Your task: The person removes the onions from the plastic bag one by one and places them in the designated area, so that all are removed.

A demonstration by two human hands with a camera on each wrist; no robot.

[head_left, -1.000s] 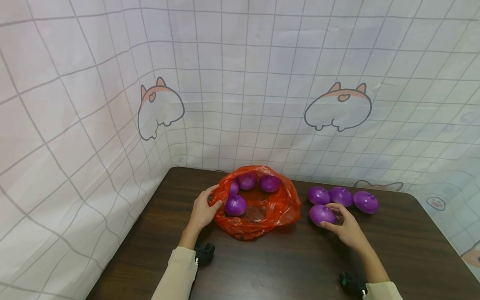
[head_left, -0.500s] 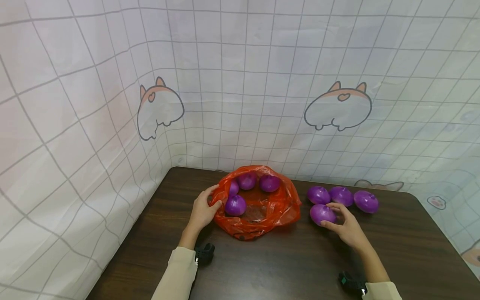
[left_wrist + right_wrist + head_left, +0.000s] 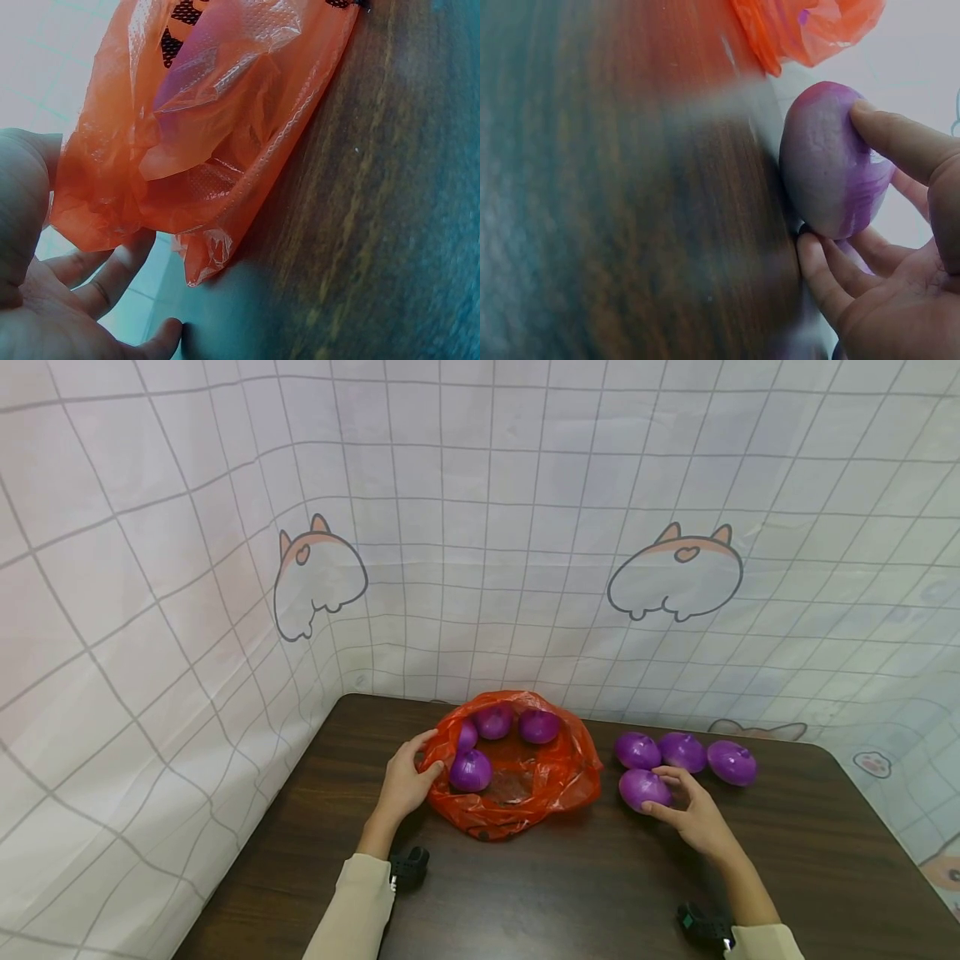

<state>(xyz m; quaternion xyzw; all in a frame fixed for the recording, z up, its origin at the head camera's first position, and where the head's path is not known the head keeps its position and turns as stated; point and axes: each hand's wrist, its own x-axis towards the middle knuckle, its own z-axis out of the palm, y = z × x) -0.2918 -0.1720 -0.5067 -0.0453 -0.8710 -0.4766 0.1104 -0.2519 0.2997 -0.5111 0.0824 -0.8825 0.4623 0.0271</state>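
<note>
A red plastic bag (image 3: 487, 818) stands with its mouth spread wide, and several purple onions (image 3: 471, 771) sit inside it. At its left rim, my left hand (image 3: 405, 785) pinches the plastic between thumb and fingers; in the left wrist view the bag wall (image 3: 105, 187) passes between them. To the right of the bag, my right hand (image 3: 697, 818) grips a purple onion (image 3: 645, 789) by its sides. In the right wrist view this onion (image 3: 825, 161) lies between thumb and fingers, close to the table. Whether it touches the table I cannot tell.
Behind the gripped onion, three more purple onions form a row: a left one (image 3: 637, 750), a middle one (image 3: 682, 752) and a right one (image 3: 732, 764). The dark wooden table (image 3: 540, 893) ends at a white gridded curtain (image 3: 495, 568) at the back and left.
</note>
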